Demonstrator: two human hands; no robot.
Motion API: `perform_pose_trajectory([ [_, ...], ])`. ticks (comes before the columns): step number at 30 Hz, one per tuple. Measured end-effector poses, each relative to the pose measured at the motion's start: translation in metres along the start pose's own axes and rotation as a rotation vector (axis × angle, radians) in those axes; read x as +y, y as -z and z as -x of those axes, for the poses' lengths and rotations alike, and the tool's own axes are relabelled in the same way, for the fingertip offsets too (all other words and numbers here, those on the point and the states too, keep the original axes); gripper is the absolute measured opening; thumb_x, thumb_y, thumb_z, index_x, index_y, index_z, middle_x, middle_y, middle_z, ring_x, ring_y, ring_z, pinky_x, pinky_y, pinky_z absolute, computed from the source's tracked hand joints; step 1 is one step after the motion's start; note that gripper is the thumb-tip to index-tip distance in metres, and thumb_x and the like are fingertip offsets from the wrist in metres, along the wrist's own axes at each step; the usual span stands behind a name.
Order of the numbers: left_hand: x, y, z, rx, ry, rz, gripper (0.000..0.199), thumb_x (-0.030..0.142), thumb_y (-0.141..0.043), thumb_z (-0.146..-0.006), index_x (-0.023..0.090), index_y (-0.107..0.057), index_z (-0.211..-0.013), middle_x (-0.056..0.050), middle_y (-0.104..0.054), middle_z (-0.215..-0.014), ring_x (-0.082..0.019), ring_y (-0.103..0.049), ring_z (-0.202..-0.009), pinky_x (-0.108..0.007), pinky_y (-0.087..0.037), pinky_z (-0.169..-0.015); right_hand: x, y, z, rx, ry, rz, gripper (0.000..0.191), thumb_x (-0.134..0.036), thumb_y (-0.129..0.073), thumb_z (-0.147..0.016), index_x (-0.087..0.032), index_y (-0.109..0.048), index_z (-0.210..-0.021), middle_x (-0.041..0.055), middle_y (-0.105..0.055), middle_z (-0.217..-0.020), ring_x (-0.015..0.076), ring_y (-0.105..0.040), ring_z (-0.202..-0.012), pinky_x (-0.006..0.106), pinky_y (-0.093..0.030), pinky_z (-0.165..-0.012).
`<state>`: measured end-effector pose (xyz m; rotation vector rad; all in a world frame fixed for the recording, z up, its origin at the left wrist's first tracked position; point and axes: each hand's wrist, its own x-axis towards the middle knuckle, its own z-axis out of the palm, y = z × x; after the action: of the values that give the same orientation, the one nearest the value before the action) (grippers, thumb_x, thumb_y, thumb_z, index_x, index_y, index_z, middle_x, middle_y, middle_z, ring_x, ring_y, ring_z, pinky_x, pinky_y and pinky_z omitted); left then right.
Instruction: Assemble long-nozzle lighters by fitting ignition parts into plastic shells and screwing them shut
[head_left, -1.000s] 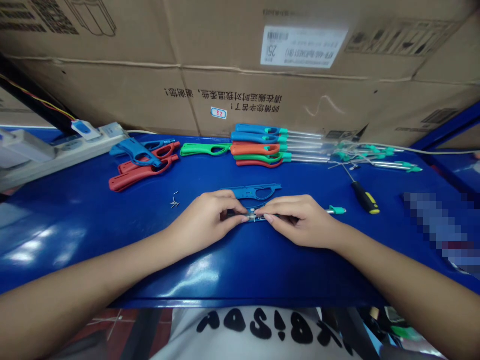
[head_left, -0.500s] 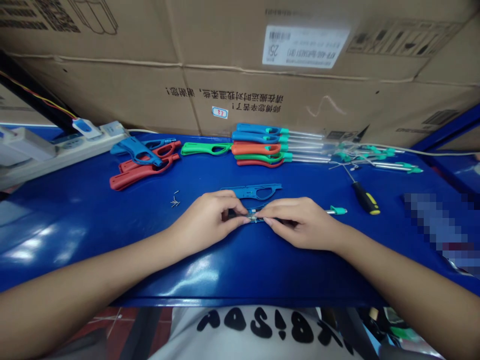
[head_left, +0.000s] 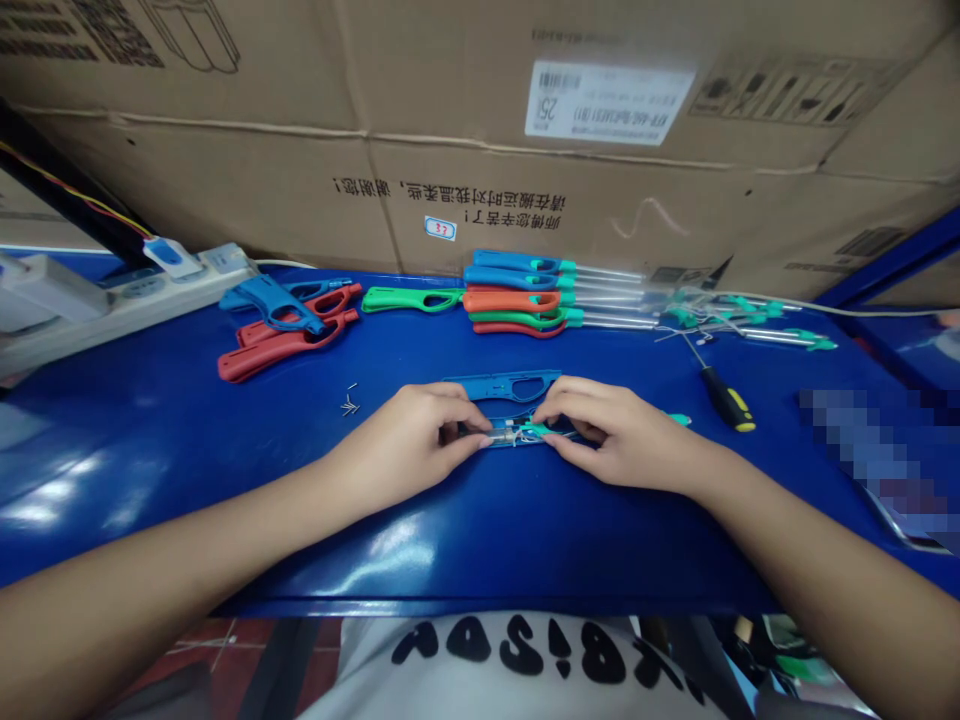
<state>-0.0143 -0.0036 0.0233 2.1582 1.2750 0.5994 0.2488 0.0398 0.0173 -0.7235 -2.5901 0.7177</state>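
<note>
A blue lighter half with small inner parts (head_left: 512, 433) lies on the blue table between my hands. My left hand (head_left: 431, 435) pinches its left end between thumb and fingers. At its right portion, my right hand (head_left: 604, 435) has its fingers closed around the assembly, beside a green piece (head_left: 534, 429) that shows near the fingertips. A green tip (head_left: 679, 419) sticks out beyond my right hand. Just behind the hands lies an empty blue shell half (head_left: 502, 387).
Small screws (head_left: 350, 405) lie left of my hands. Coloured handles (head_left: 289, 345) are piled at the back left, near a power strip (head_left: 142, 290). Finished-looking lighters (head_left: 517, 300) line the carton (head_left: 285, 180). A screwdriver (head_left: 727, 398) rests at the right.
My right hand has shifted slightly right and its fingers have lifted off the middle of the assembly, so the green piece and more inner parts show. My left hand is nearly unmoved.
</note>
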Motion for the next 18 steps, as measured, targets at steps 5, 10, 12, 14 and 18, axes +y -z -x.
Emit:
perform_pose_trajectory([
  [5, 0.0003, 0.0006, -0.0006, -0.006, 0.005, -0.014, 0.011, 0.018, -0.07, -0.089, 0.02, -0.079, -0.096, -0.003, -0.071, -0.088, -0.013, -0.064, -0.071, -0.024, -0.048, -0.066, 0.0008, 0.0086, 0.0007, -0.091, 0.0, 0.067, 0.014, -0.023, -0.059, -0.095, -0.021, -0.064, -0.109, 0.0059, -0.067, -0.103, 0.017, -0.063, -0.087, 0.028, -0.047, -0.072],
  [10, -0.0001, 0.0005, -0.0004, -0.015, 0.015, -0.039, 0.009, 0.02, -0.071, -0.089, 0.02, -0.078, -0.094, -0.003, -0.069, -0.085, -0.012, -0.063, -0.068, -0.024, -0.048, -0.064, 0.0019, 0.01, -0.0005, -0.096, -0.007, 0.036, 0.012, -0.02, -0.054, -0.099, -0.021, -0.065, -0.103, 0.0058, -0.069, -0.101, 0.0176, -0.064, -0.089, 0.03, -0.048, -0.077],
  [12, 0.0, 0.0002, -0.0003, -0.015, 0.007, -0.047, 0.01, 0.021, -0.07, -0.089, 0.02, -0.078, -0.094, -0.003, -0.069, -0.084, -0.012, -0.063, -0.068, -0.024, -0.048, -0.064, 0.0024, 0.0091, -0.0013, -0.083, -0.021, 0.028, 0.011, -0.019, -0.055, -0.098, -0.021, -0.065, -0.101, 0.0048, -0.069, -0.097, 0.0171, -0.064, -0.086, 0.029, -0.048, -0.075],
  [14, 0.0002, -0.0001, 0.0001, -0.008, -0.002, -0.054, 0.01, 0.022, -0.07, -0.09, 0.02, -0.079, -0.094, -0.003, -0.069, -0.084, -0.012, -0.063, -0.067, -0.024, -0.048, -0.064, 0.003, 0.0083, -0.0017, -0.068, -0.034, 0.016, 0.008, -0.019, -0.057, -0.097, -0.021, -0.065, -0.099, 0.0035, -0.07, -0.094, 0.016, -0.064, -0.083, 0.028, -0.047, -0.073],
  [18, 0.0009, -0.0002, 0.0013, 0.007, -0.018, -0.058, 0.012, 0.022, -0.069, -0.089, 0.02, -0.079, -0.096, -0.003, -0.069, -0.084, -0.012, -0.062, -0.065, -0.024, -0.049, -0.063, 0.0034, 0.0094, -0.001, -0.077, -0.035, -0.01, 0.011, -0.016, -0.056, -0.097, -0.021, -0.065, -0.101, 0.004, -0.071, -0.098, 0.0159, -0.064, -0.085, 0.028, -0.048, -0.074],
])
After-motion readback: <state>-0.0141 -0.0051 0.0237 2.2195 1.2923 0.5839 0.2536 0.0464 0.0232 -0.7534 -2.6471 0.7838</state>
